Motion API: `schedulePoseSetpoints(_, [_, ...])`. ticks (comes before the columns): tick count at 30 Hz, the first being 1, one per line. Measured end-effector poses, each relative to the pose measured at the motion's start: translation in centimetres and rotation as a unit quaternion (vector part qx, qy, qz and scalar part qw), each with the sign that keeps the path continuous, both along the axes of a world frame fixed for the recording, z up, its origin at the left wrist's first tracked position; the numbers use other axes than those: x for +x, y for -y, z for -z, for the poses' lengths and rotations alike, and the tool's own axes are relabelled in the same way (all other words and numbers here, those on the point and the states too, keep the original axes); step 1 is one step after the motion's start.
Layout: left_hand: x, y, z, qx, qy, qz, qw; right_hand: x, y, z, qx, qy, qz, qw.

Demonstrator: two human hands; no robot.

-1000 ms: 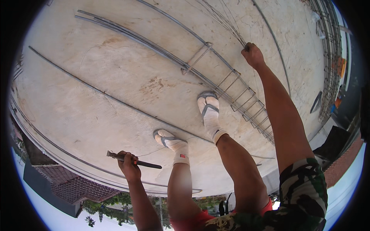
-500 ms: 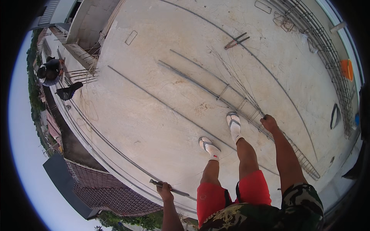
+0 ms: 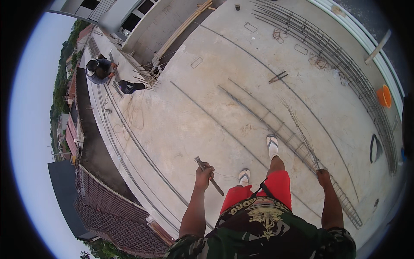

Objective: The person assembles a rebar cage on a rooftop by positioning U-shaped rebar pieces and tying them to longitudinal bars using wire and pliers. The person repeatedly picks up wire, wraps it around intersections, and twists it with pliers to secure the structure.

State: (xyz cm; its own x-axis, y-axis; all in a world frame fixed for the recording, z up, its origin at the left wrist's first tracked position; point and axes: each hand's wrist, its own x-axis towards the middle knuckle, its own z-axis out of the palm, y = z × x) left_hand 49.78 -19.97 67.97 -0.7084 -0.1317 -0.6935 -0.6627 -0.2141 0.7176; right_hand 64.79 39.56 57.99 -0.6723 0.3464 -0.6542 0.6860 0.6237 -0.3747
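A hammer (image 3: 218,188) is gripped in my left hand (image 3: 204,176), its metal head up by the thumb and its handle slanting down to the right. My right hand (image 3: 323,177) is closed on the lower end of a bundle of thin tie wires (image 3: 300,129), whose loose ends fan out away from me. Under the wires lies a long narrow rebar cage (image 3: 286,137), running from the middle of the slab to the lower right. My feet in sandals stand to the left of that cage, beside a single steel bar (image 3: 215,122).
Bolt cutters (image 3: 278,77) lie beyond the cage, near a long curved bar. More rebar cages (image 3: 345,64) line the right side beside an orange bucket (image 3: 384,96). A co-worker (image 3: 99,69) crouches at far left. Long bars follow the slab's left edge, with roofs below.
My left hand has raised the hammer from near the bars at the slab's edge and brought it inward. My right hand still holds the wires. The view has swung, and my feet have shifted.
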Motion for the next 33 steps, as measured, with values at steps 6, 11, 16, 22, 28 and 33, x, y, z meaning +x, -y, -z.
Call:
schedulePoseSetpoints(6, [2.2,2.0,-2.3,0.087,-0.102,0.082,0.988,29.8,7.6,-2.2,0.054,0.082,0.231,0.968])
schedulePoseSetpoints(11, [6.3,4.4,-3.5,-0.002,-0.129,0.120,0.984,43.9,19.7,-4.3,0.115,0.146,0.456,0.870])
schedulePoseSetpoints(16, [9.2,6.2,-2.1,-0.077,-0.123,0.230,0.962,49.9,28.0,-8.8,0.137,0.172,0.545,0.809])
schedulePoseSetpoints(22, [12.8,3.0,-4.3,-0.139,-0.129,0.332,0.924,56.5,34.8,-8.3,0.122,0.166,0.654,0.728])
schedulePoseSetpoints(28, [19.0,-3.5,-5.8,-0.177,-0.161,0.447,0.862,65.2,39.3,-6.3,0.075,0.149,0.621,0.766])
schedulePoseSetpoints(33, [26.5,-9.6,-5.6,-0.190,-0.243,0.561,0.768,76.2,46.7,-4.6,0.041,0.106,0.584,0.803])
